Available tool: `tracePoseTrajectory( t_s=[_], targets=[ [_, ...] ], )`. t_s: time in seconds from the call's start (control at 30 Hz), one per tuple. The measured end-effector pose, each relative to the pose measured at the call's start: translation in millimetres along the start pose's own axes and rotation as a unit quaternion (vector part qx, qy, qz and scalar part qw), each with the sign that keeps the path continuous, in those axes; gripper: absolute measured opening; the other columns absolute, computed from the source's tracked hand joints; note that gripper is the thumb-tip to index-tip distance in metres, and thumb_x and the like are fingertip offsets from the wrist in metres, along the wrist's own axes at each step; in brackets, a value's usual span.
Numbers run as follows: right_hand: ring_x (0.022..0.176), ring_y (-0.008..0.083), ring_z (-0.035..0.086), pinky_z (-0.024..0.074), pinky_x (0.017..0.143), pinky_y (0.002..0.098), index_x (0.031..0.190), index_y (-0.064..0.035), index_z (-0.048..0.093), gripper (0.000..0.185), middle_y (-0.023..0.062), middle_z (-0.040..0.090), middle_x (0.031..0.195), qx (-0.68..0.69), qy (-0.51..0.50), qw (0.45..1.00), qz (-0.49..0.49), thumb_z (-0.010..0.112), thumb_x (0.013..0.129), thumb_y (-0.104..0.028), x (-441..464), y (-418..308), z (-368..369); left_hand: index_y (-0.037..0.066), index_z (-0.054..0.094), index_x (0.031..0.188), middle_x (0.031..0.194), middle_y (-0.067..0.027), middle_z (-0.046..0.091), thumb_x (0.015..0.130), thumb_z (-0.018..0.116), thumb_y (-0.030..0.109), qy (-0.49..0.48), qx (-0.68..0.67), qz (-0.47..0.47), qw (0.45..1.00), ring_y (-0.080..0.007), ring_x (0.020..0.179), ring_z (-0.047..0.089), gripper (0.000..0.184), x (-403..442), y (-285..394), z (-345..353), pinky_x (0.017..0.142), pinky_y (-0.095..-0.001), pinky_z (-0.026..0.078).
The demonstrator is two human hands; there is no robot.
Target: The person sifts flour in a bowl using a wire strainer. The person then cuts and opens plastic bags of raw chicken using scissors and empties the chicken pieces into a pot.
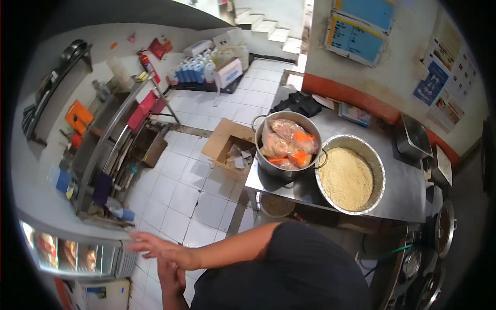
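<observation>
I see my right hand point(170, 253) stretched across the lower left of the head view, its bare forearm running back to a black sleeve point(315, 258). Its fingers are loosely extended and hold nothing that I can make out. My left hand point(173, 279) comes up underneath and the two overlap at the right palm; it is partly covered, so I cannot tell how its fingers are set. Beyond the right fingertips, nearest them in my view, stands a glass-fronted fridge point(124, 263) with lit shelves, though I cannot judge the gap between. Both hands appear over the white tiled floor point(175, 222), well apart from the steel desk point(400, 201). On the near left corner of that desk I have a deep metal pot point(274, 169), filled with clear bags point(281, 137) of food showing orange patches. Just beside it, to the right, sits a wide metal basin point(381, 173) of pale, crumbly grain point(346, 178). Behind the pot lies a black bundle point(299, 105), and an open cardboard box point(222, 137) stands on the floor left of the desk.
</observation>
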State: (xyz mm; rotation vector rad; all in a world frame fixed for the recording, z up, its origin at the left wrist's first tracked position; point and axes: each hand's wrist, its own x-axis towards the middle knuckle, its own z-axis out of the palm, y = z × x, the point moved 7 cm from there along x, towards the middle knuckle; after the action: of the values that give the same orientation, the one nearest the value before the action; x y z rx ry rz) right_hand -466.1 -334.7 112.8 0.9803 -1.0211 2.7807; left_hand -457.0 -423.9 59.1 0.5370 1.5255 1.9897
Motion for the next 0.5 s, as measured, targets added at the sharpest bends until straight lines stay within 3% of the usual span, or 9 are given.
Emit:
tracePoseTrajectory(
  t_s=[0.07, 0.17, 0.27, 0.37, 0.47, 0.5],
  targets=[
    [0.155, 0.0295, 0.028, 0.0204, 0.121, 0.0527, 0.167, -0.0146, 0.013, 0.101, 0.0182, 0.039, 0.162, 0.039, -0.001, 0.999, 0.017, 0.052, 0.092, -0.071, 21.5, 13.9, -7.6, 0.002, 0.030, 0.157, 0.149, -0.0115, 0.045, 0.107, 0.055, 0.032, 0.113, -0.027, -0.041, 0.992, -0.0240, 0.138, 0.049, 0.064, 2.5, 5.8, -18.8, 0.112, -0.0400, 0.044],
    [0.151, 0.0291, 0.033, 0.0235, 0.120, 0.0517, 0.166, -0.0165, 0.017, 0.092, 0.0163, 0.043, 0.159, -0.004, -0.033, 0.998, 0.057, 0.052, 0.097, -0.067, 50.1, 64.3, -7.8, 0.004, 0.044, 0.143, 0.135, -0.0091, 0.054, 0.108, 0.051, 0.050, 0.203, -0.039, -0.041, 0.977, -0.0225, 0.127, 0.056, 0.058, -1.4, -3.3, -63.1, 0.105, -0.0416, 0.049],
    [0.147, 0.0276, 0.039, 0.0267, 0.118, 0.0485, 0.165, -0.0170, 0.019, 0.091, 0.0148, 0.045, 0.158, 0.028, -0.027, 0.995, 0.097, 0.050, 0.098, -0.070, 58.6, 97.9, -4.6, 0.007, 0.045, 0.143, 0.136, -0.0077, 0.054, 0.107, 0.053, 0.052, 0.197, -0.030, -0.034, 0.979, -0.0218, 0.127, 0.056, 0.058, -16.7, -22.0, -110.1, 0.106, -0.0416, 0.047],
    [0.147, 0.0276, 0.038, 0.0319, 0.118, 0.0501, 0.164, -0.0154, 0.022, 0.099, 0.0156, 0.048, 0.156, 0.059, -0.012, 0.995, 0.084, 0.051, 0.093, -0.078, 51.3, 110.6, 6.2, 0.004, 0.036, 0.151, 0.147, -0.0092, 0.047, 0.107, 0.057, 0.044, 0.184, -0.054, -0.026, 0.981, -0.0219, 0.137, 0.050, 0.064, -26.0, -8.6, -99.5, 0.113, -0.0406, 0.042],
    [0.145, 0.0279, 0.041, 0.0329, 0.117, 0.0497, 0.163, -0.0133, 0.023, 0.101, 0.0166, 0.049, 0.156, 0.026, 0.012, 0.989, 0.142, 0.049, 0.092, -0.080, 29.2, 101.1, 14.4, 0.004, 0.034, 0.152, 0.149, -0.0083, 0.046, 0.104, 0.061, 0.048, 0.116, -0.003, 0.006, 0.993, -0.0222, 0.138, 0.049, 0.071, -36.3, 8.2, -57.2, 0.114, -0.0420, 0.041],
    [0.144, 0.0269, 0.042, 0.0329, 0.116, 0.0478, 0.163, -0.0141, 0.025, 0.093, 0.0156, 0.050, 0.154, 0.001, 0.022, 0.993, 0.116, 0.049, 0.096, -0.074, 18.5, 94.5, 18.7, 0.005, 0.037, 0.152, 0.145, -0.0078, 0.048, 0.105, 0.060, 0.047, 0.115, -0.032, 0.003, 0.993, -0.0218, 0.136, 0.050, 0.067, -44.2, -1.5, -59.3, 0.113, -0.0419, 0.042]
  ],
)
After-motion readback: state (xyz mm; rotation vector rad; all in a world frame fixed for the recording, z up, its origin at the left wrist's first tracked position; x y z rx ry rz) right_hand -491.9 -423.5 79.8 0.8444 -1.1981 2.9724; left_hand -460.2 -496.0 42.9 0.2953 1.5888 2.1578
